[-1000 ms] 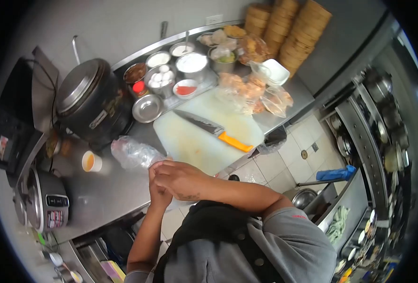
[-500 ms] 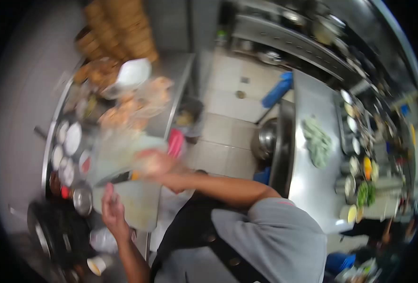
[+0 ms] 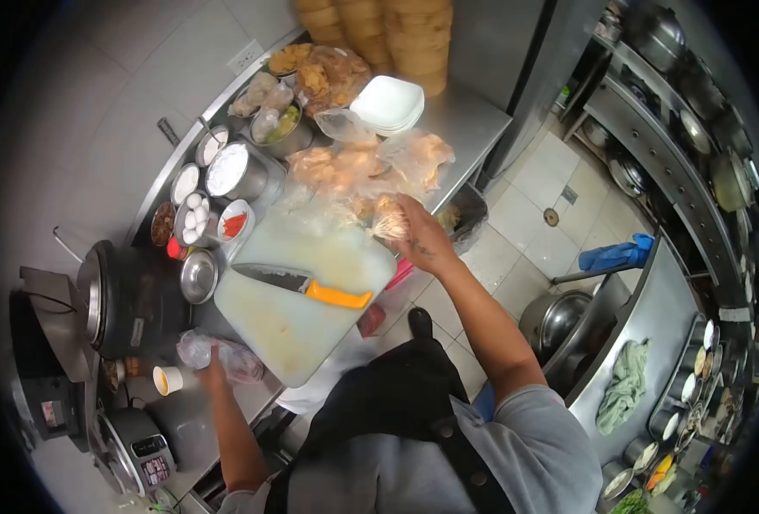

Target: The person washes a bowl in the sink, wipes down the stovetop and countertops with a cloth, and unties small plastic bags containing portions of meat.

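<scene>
My right hand (image 3: pixel 420 233) is closed on a small clear bag of pale orange food (image 3: pixel 389 219), beside larger bags of orange food (image 3: pixel 336 168) past the cutting board (image 3: pixel 285 330). On the board lies a knife with an orange handle (image 3: pixel 338 295), touched by neither hand. At the lower left, my left hand (image 3: pixel 213 367) rests at a clear plastic bag (image 3: pixel 239 360) on the steel counter; its fingers are mostly hidden.
A black pot (image 3: pixel 139 295) stands at the left, near a paper cup (image 3: pixel 168 380) and a rice cooker (image 3: pixel 139 454). Behind the board are a bowl of eggs (image 3: pixel 195 219), white square dishes (image 3: pixel 388 104) and bamboo steamers (image 3: pixel 418 38). A second counter (image 3: pixel 654 317) is at the right.
My hands, together near the clear bag a second ago, have moved apart. My right hand has reached across to the bags of orange food, and my left is back at the clear bag. The view has turned.
</scene>
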`<act>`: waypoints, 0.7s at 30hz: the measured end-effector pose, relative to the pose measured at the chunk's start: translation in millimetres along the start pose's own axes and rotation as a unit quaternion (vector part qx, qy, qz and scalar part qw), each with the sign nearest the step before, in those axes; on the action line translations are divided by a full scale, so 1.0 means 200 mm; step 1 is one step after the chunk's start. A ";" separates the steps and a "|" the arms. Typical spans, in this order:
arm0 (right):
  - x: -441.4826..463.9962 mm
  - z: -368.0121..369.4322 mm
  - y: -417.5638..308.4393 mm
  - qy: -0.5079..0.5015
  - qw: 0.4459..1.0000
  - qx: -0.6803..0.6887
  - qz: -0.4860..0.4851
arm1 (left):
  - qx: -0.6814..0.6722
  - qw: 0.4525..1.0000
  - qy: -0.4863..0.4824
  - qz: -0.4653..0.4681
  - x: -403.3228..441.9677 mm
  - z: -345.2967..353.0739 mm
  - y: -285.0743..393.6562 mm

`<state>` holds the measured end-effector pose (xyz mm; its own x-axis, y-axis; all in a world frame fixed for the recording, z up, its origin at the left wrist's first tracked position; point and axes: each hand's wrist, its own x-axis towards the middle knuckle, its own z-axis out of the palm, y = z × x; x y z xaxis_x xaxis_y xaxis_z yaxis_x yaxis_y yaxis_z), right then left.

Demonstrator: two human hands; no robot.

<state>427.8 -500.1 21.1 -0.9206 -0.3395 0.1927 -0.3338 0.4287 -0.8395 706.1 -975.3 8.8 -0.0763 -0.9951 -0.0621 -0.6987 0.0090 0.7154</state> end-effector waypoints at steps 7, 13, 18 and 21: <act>-0.47 -0.24 0.30 0.167 0.974 -0.120 0.095 | -0.207 0.969 -0.134 0.028 0.14 0.16 -0.27; -1.77 -1.07 0.61 0.345 0.532 -0.651 0.418 | -0.059 0.957 0.103 0.265 0.43 0.03 -0.61; -2.71 -1.16 0.76 0.364 0.473 -0.504 0.624 | -0.231 0.964 -0.018 0.127 0.30 -0.47 -0.14; -2.75 -1.00 0.55 0.327 0.559 -0.508 0.567 | -0.131 0.980 -0.113 0.096 0.42 -0.60 -0.14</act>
<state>857.3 -98.6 -75.6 -0.4232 0.8702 0.2522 0.9037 0.4253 0.0488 803.8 -1070.4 67.2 -0.3647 -0.9303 -0.0398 -0.4523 0.1397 0.8809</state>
